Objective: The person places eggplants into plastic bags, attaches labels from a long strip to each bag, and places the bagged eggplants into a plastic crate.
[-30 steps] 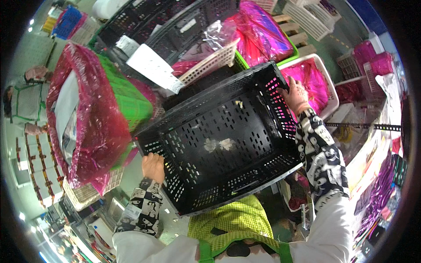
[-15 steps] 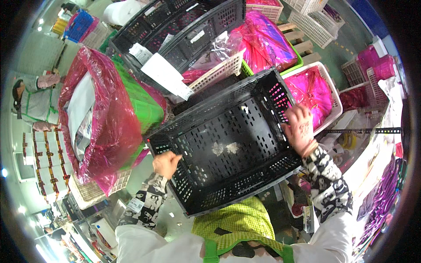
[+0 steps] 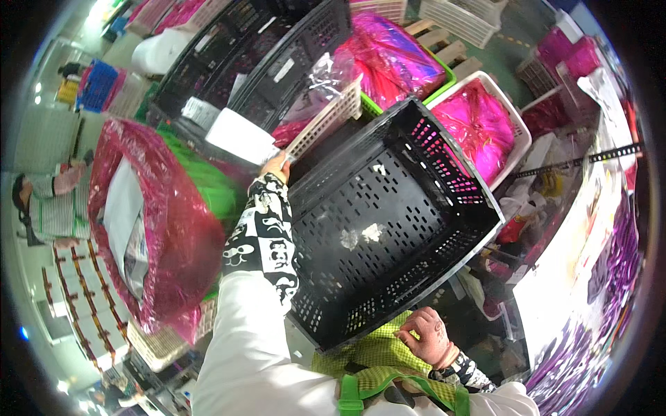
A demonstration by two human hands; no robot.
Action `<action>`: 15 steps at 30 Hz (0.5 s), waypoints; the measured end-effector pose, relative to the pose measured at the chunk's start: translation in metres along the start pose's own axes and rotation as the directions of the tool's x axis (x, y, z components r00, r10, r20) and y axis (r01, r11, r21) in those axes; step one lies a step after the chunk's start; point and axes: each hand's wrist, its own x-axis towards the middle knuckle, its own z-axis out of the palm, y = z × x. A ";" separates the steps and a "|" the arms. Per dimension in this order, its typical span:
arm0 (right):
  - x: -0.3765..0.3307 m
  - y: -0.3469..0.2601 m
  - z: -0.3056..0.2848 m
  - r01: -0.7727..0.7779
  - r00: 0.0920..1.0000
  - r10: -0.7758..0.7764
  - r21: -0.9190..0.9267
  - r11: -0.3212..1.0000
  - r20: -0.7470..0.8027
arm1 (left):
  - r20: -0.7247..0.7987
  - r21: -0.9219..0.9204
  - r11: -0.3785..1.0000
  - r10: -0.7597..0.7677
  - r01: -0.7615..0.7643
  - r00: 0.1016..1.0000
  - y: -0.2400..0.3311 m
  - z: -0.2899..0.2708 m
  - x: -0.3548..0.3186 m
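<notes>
A large black plastic crate (image 3: 361, 229) lies tilted in front of me, with slotted walls and pale scraps (image 3: 372, 232) on its floor. My left arm reaches across its left side. My left hand (image 3: 276, 168) is closed at the lower corner of a white paper sheet (image 3: 239, 135), beside a beige slatted crate (image 3: 326, 119). The fingertips are partly hidden. Close to my body, my right hand (image 3: 424, 338) is loosely curled with nothing visible in it, below the black crate's near edge and in front of my yellow-green checked apron (image 3: 340, 360).
At the left stands a green crate lined with a pink plastic bag (image 3: 187, 243). Black crates (image 3: 277, 69) stand beyond the paper. Pink-bagged goods fill a white crate (image 3: 524, 135) and a green-rimmed crate (image 3: 449, 78). Another person (image 3: 59, 208) is at far left.
Both hands have left the black crate's rims. The left has moved forward to the paper; the right has drawn back toward my body. The view has shifted slightly.
</notes>
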 end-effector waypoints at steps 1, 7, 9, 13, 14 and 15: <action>-0.003 -0.004 0.002 -0.009 1.000 0.009 0.008 1.000 0.007 | -0.083 -0.032 0.999 -0.008 0.006 0.997 -0.009 -0.014 0.024; 0.006 -0.020 0.010 -0.136 0.990 0.131 -0.142 0.980 -0.048 | -0.060 0.239 0.971 0.024 -0.009 0.998 0.002 -0.001 -0.008; 0.009 -0.025 0.011 -0.140 0.990 0.143 -0.236 0.962 -0.005 | -0.029 -0.067 0.992 -0.113 0.111 0.993 0.014 0.003 -0.054; 0.026 -0.048 0.008 -0.057 0.994 0.044 -0.134 0.989 -0.097 | 0.246 -0.250 0.951 -0.121 0.184 0.962 0.034 -0.025 -0.107; 0.033 -0.052 0.005 -0.045 0.992 0.032 -0.103 0.994 -0.124 | 0.244 -0.241 0.953 -0.121 0.181 0.962 0.045 -0.019 -0.134; 0.040 -0.058 0.002 0.011 0.986 -0.028 -0.104 0.995 -0.163 | 0.257 -0.197 0.972 -0.073 0.126 0.964 0.055 -0.019 -0.156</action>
